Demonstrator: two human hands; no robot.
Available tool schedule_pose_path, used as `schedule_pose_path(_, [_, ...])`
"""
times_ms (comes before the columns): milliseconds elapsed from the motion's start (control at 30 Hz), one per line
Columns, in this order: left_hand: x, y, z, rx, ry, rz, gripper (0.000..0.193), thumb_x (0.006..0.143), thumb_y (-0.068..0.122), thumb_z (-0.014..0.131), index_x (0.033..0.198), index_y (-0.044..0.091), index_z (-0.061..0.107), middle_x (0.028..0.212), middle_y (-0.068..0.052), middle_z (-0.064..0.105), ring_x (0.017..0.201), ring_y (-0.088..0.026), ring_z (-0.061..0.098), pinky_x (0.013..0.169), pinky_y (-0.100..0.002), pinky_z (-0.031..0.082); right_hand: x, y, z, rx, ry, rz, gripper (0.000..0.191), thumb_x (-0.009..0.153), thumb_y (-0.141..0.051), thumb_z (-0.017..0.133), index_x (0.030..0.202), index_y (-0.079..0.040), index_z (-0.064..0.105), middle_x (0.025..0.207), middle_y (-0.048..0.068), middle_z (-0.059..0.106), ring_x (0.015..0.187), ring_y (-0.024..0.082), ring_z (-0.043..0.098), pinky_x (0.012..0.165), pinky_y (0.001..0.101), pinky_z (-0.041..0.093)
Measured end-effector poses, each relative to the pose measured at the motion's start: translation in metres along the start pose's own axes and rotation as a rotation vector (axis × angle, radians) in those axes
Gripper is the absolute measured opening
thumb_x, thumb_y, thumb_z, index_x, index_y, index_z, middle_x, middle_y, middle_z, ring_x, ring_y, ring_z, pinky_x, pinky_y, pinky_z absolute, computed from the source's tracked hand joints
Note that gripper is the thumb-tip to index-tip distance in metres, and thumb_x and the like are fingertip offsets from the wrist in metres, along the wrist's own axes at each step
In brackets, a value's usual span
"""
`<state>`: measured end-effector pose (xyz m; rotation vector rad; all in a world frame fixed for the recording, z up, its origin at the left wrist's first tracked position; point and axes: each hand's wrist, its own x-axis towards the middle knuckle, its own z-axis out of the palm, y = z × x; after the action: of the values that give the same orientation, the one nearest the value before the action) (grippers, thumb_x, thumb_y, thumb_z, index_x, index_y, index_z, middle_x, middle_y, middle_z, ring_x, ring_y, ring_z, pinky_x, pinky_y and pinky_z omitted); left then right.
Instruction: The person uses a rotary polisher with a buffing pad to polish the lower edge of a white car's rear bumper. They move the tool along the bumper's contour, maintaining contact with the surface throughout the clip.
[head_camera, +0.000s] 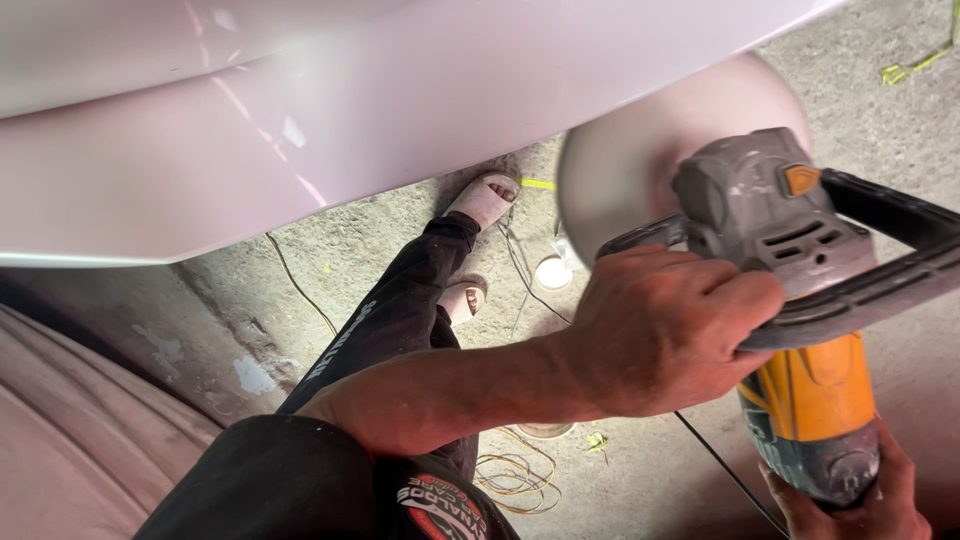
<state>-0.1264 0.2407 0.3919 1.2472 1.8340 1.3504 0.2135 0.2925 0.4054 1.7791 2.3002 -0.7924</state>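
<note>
Head view looks down at a big polishing machine (790, 300) held in two hands. The left hand (665, 330) wraps over the black loop handle near the front, so it can steer and press the tool. Its fingers (745, 305) are curled tight around the bar, close together. The right hand (860, 505) cups the orange back end from below, so it carries the weight; only part of it shows, with fingers bent around the body. The round pad (620, 170) is blurred and sits just under the edge of the shiny pale pink panel (330, 120), very near it; I cannot tell if they touch. The pad is well ahead of the fingers. Below, the person's sandalled feet (485, 200) stand on the rough concrete floor (380, 230), with thin wires (515, 480) lying nearby
</note>
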Motion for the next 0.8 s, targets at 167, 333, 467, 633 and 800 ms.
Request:
schedule_pose_path(167, [-0.012, -0.006, -0.005, 0.008, 0.015, 0.006, 0.033, 0.084, 0.023, 0.084, 0.098, 0.012, 0.056, 0.075, -0.003, 0.062, 0.071, -0.025, 0.068, 0.067, -0.038, 0.051, -0.008, 0.006, 0.017, 0.091, 0.023, -0.056, 0.089, 0.072, -0.013, 0.091, 0.148, 0.005, 0.048, 0.121, 0.024, 0.071, 0.113, 0.027, 0.070, 0.106, 0.0389, 0.054])
schedule_pose_path(333, [-0.048, -0.011, -0.035, 0.070, 0.019, 0.000, 0.033, 0.082, 0.021, 0.085, 0.095, 0.010, 0.056, 0.080, -0.005, 0.063, 0.073, -0.027, 0.067, 0.066, -0.041, 0.050, -0.021, -0.005, 0.042, 0.117, -0.057, -0.071, 0.099, 0.063, -0.011, 0.089, 0.154, -0.001, 0.050, 0.120, 0.023, 0.072, 0.112, 0.026, 0.071, 0.103, 0.0389, 0.055])
schedule_pose_path(467, [-0.076, -0.012, -0.064, 0.128, 0.038, -0.014, 0.033, 0.078, 0.018, 0.086, 0.092, 0.008, 0.057, 0.079, -0.007, 0.062, 0.074, -0.029, 0.066, 0.070, -0.044, 0.051, -0.028, -0.027, 0.050, -0.014, -0.215, 0.009, 0.106, 0.061, -0.010, 0.089, 0.157, -0.007, 0.044, 0.111, 0.023, 0.074, 0.108, 0.028, 0.072, 0.092, 0.0391, 0.056])
schedule_pose_path(633, [-0.097, -0.013, -0.089, 0.174, 0.043, -0.062, 0.030, 0.076, 0.010, 0.085, 0.087, 0.009, 0.058, 0.077, -0.006, 0.063, 0.069, -0.028, 0.065, 0.064, -0.042, 0.049, -0.034, -0.055, 0.064, 0.030, -0.285, -0.025, 0.102, 0.061, -0.011, 0.088, 0.153, -0.011, 0.042, 0.110, 0.019, 0.075, 0.102, 0.028, 0.075, 0.087, 0.0376, 0.059])
schedule_pose_path(800, [-0.092, -0.011, -0.087, 0.161, 0.028, -0.072, 0.030, 0.074, 0.010, 0.085, 0.086, 0.008, 0.058, 0.075, -0.006, 0.062, 0.068, -0.028, 0.064, 0.063, -0.042, 0.048, -0.030, -0.058, 0.055, 0.019, -0.298, -0.015, 0.103, 0.061, -0.010, 0.087, 0.153, -0.012, 0.043, 0.108, 0.018, 0.076, 0.103, 0.028, 0.075, 0.087, 0.0376, 0.060])
